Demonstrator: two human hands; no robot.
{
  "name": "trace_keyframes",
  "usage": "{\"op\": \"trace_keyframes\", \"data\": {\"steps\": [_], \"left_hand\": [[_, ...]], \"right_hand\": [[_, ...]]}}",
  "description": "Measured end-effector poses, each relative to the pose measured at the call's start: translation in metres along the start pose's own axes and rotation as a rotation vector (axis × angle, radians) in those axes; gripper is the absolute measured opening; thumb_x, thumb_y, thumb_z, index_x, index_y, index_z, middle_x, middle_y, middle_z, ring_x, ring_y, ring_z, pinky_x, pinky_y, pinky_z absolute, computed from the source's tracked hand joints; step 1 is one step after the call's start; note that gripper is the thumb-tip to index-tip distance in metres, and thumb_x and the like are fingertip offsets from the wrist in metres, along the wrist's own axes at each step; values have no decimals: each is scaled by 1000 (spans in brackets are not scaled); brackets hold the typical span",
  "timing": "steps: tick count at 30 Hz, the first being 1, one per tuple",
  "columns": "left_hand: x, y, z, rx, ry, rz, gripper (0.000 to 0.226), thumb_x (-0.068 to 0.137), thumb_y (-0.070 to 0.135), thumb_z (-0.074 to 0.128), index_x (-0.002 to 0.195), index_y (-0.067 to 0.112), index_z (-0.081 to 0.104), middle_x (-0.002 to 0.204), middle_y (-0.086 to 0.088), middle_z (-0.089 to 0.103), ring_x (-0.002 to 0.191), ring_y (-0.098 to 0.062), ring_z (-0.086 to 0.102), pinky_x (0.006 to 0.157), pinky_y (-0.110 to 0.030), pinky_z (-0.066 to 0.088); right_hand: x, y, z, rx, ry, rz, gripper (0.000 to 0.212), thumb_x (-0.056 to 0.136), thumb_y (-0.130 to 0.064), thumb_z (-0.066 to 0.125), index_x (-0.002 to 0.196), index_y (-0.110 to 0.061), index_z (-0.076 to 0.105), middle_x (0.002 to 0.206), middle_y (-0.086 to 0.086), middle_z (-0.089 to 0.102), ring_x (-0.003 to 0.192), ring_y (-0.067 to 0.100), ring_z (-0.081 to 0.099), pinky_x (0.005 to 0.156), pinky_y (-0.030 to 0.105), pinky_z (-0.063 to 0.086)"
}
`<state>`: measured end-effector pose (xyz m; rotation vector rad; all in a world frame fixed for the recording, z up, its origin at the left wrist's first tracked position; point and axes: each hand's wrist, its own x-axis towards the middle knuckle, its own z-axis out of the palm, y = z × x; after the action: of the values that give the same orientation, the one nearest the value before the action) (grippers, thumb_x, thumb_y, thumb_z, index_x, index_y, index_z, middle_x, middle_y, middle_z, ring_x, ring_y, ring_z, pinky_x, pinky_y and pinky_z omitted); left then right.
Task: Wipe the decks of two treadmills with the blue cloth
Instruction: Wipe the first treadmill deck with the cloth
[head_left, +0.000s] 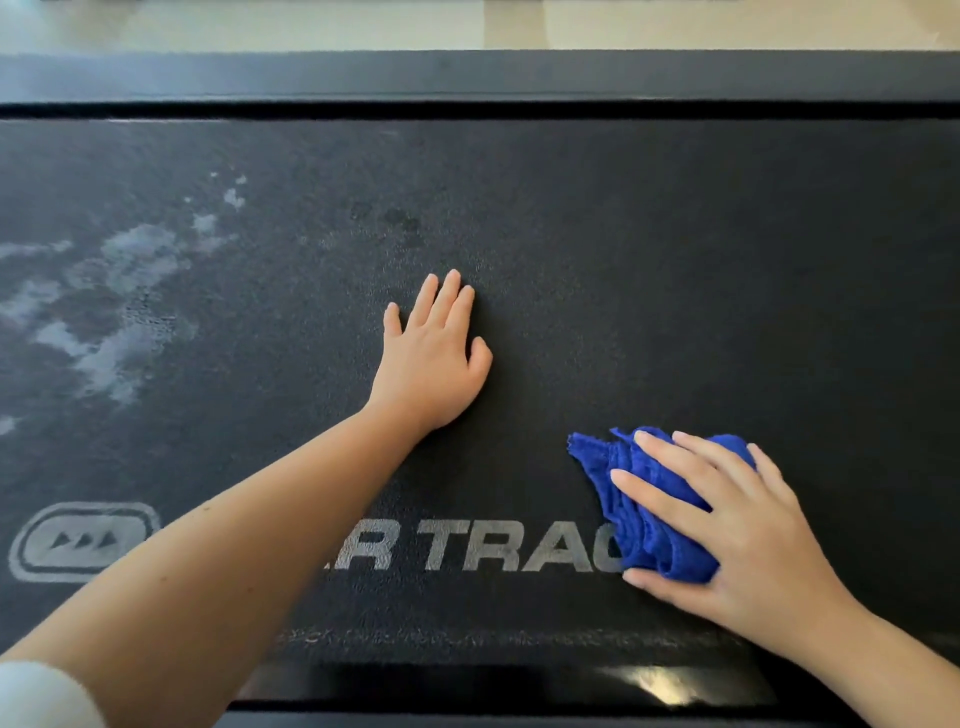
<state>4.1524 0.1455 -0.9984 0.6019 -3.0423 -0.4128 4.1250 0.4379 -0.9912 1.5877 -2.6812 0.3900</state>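
A black treadmill deck (649, 249) fills the view, with grey lettering and an arrow logo (85, 540) along its near side. My left hand (434, 353) lies flat on the belt near the middle, fingers straight. A bunched blue cloth (639, 499) sits on the belt at the lower right, over the end of the lettering. My right hand (727, 525) presses down on the cloth with spread, straight fingers and the thumb at its near edge. Part of the cloth is hidden under that hand.
Pale wet or dusty smears (119, 306) cover the belt's left part. A black side rail (467, 78) runs along the far edge, with light flooring (311, 26) beyond. A glossy near rail (519, 686) borders the bottom.
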Motion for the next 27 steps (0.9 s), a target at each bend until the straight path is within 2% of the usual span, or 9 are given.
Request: {"op": "trace_keyframes", "data": {"steps": [6, 9, 11, 13, 16, 18, 22, 27], "left_hand": [[-3, -6, -6, -133, -18, 38, 54, 96, 27, 35, 146, 14, 21, 156, 0, 8, 143, -16, -3, 113, -45, -3], [-20, -22, -19, -115, -71, 130, 53, 97, 25, 36, 146, 14, 21, 156, -2, 8, 143, -18, -1, 113, -41, 0], [-41, -48, -28, -6, -109, 172, 55, 97, 31, 35, 147, 16, 16, 156, -1, 3, 143, -17, -4, 113, -40, 0], [-64, -84, -34, 97, -107, 159, 59, 96, 38, 34, 148, 19, 13, 156, 0, -2, 142, -15, -7, 113, -40, -2], [-89, -119, -33, 63, -28, 73, 70, 87, 58, 20, 148, 23, 15, 155, 4, -1, 141, -10, -6, 113, -39, 0], [-90, -124, -28, 47, -5, 62, 80, 79, 62, 8, 147, 21, 16, 154, 6, 1, 141, -9, -4, 113, -39, 2], [-89, -124, -26, 48, 7, 76, 84, 76, 63, 6, 147, 21, 15, 155, 6, 2, 141, -8, -4, 113, -38, 0], [-89, -122, -24, 25, 17, 86, 85, 75, 62, 5, 147, 17, 20, 155, 3, 6, 142, -12, 0, 113, -40, 2]], "right_hand": [[3, -9, 4, -26, 32, 27, 60, 83, -73, 34, 131, -38, 46, 140, -4, 47, 125, 23, 44, 95, 61, 37], [14, -33, 12, -26, 74, 2, 60, 80, -72, 42, 131, -39, 45, 140, -3, 47, 125, 24, 44, 92, 62, 38], [30, -66, 22, -14, 110, -45, 62, 75, -69, 49, 128, -37, 49, 138, -2, 50, 122, 26, 48, 92, 62, 39], [51, -103, 33, -15, 133, -76, 62, 71, -68, 49, 124, -36, 56, 135, 0, 53, 118, 29, 53, 91, 63, 38], [72, -141, 46, -2, 112, -95, 63, 69, -67, 45, 119, -34, 62, 133, 0, 55, 115, 29, 56, 89, 65, 38], [73, -139, 47, 10, 98, -112, 63, 69, -67, 45, 119, -34, 62, 133, -1, 55, 117, 27, 54, 89, 64, 38], [43, -100, 37, 23, 115, -28, 59, 72, -66, 51, 124, -38, 52, 134, -3, 53, 120, 25, 50, 89, 61, 42], [21, -79, 28, -3, 150, 69, 57, 83, -73, 37, 124, -36, 52, 135, -2, 52, 119, 26, 49, 93, 50, 36]]}}
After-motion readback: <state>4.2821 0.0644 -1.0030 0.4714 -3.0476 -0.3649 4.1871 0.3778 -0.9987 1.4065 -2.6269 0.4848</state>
